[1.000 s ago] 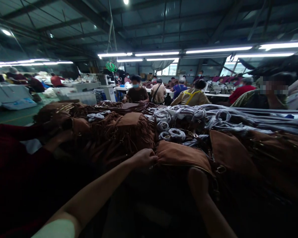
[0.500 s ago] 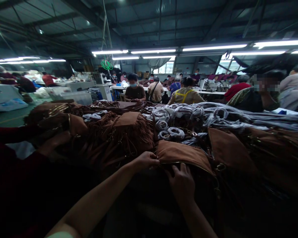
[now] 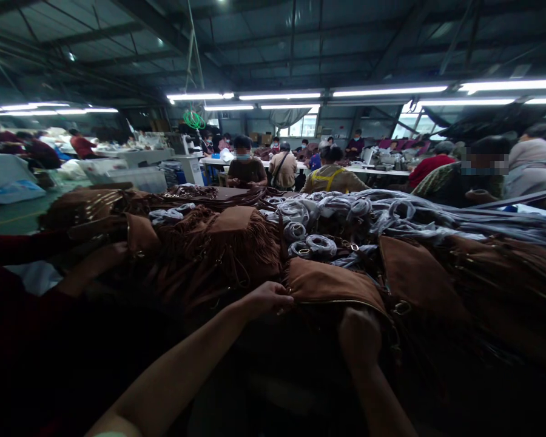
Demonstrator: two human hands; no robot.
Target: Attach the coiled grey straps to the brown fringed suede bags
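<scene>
A brown suede bag [image 3: 332,284] with a gold zipper along its near edge lies in front of me on a heap of bags. My left hand [image 3: 267,299] pinches the bag's left corner at the zipper end. My right hand [image 3: 358,335] is tucked under the bag's near edge, fingers hidden inside or beneath it. A fringed brown bag [image 3: 227,246] lies just beyond my left hand. Another brown bag [image 3: 416,276] with a metal ring leans to the right.
Grey coiled straps [image 3: 321,244] are piled behind the bags. A co-worker's hand [image 3: 97,260] in a dark red sleeve handles a bag at the left. Several seated workers [image 3: 248,167] sit at tables farther back, one person close at the right [image 3: 473,176].
My right hand, seen with fingers on the bag's zipper edge half a second ago, has slid under the bag. My left hand keeps its pinch. The view has shifted slightly.
</scene>
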